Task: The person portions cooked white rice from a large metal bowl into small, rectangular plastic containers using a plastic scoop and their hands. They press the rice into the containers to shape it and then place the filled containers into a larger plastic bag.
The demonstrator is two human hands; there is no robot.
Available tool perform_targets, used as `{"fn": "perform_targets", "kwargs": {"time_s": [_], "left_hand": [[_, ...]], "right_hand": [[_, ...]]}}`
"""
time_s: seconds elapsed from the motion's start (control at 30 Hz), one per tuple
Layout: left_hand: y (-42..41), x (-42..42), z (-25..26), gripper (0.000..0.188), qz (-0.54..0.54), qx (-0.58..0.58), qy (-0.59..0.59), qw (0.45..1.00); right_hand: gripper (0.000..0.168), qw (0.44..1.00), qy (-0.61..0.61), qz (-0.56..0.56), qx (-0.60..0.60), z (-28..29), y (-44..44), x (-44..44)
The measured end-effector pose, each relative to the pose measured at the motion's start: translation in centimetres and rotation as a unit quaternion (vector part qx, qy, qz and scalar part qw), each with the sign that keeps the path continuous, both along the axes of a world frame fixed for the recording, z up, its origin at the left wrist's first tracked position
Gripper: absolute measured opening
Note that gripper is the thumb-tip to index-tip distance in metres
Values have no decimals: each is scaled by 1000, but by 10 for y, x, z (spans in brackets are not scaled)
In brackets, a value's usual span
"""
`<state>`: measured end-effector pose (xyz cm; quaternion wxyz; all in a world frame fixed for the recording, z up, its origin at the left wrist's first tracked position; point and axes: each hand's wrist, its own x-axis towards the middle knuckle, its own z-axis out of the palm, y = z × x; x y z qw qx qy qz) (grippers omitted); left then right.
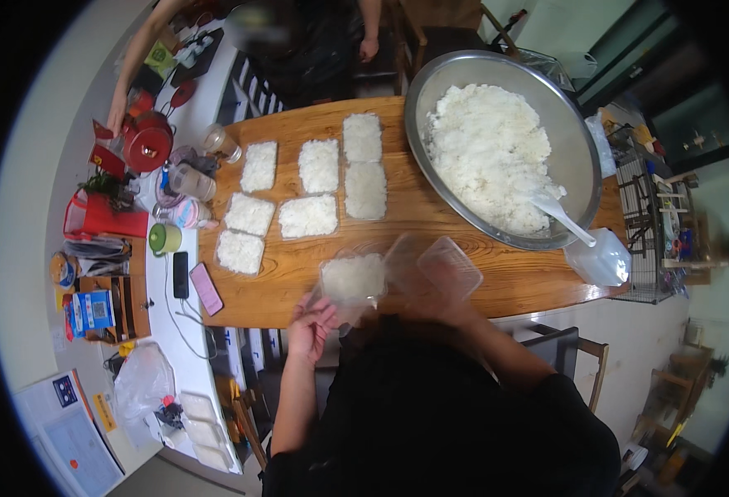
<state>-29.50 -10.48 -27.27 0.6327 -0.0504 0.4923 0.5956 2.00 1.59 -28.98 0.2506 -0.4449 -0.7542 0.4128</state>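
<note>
My left hand (pixel 316 326) is at the table's front edge, its fingers at the near left corner of a clear plastic container filled with white rice (pixel 353 277). Clear plastic surrounds that corner, its shape blurred. To the right, my right hand (pixel 442 301) is blurred behind an empty clear plastic container or lid (pixel 454 267), which it appears to hold. Another transparent piece between the hands is too smeared to make out. Several rice-filled containers (pixel 308 216) lie farther back. A large steel basin (pixel 423 164) of cooked rice (pixel 489 155) has a white rice paddle (pixel 563 217) in it.
A translucent plastic jug (pixel 597 258) lies by the basin at the right. Glass cups (pixel 221 144), a pink phone (pixel 206 289) and a green-lidded mug (pixel 165 238) are at the left. Across the table, another person's arm (pixel 134 68) reaches toward a red pot (pixel 147 149).
</note>
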Motion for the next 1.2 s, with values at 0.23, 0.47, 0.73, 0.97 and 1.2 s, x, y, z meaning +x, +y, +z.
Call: {"fn": "perform_targets", "kwargs": {"time_s": [0.23,0.47,0.73,0.97,1.2], "left_hand": [[2,-53,-10,43,10,-44,88,995],[52,-38,-22,39,-123,-20,204,971],[103,-5,-8,31,-177,-38,119,976],[72,-43,-69,20,-33,-108,157,981],[48,-14,-67,34,-79,-184,36,979]], "right_hand": [[104,920,-374,-107,53,-22,26,34],[117,976,-185,114,31,51,35,-50],[119,921,-229,305,82,24,54,-103],[116,932,-209,294,-34,-51,85,-105],[117,888,-249,385,-23,-44,92,-127]]}}
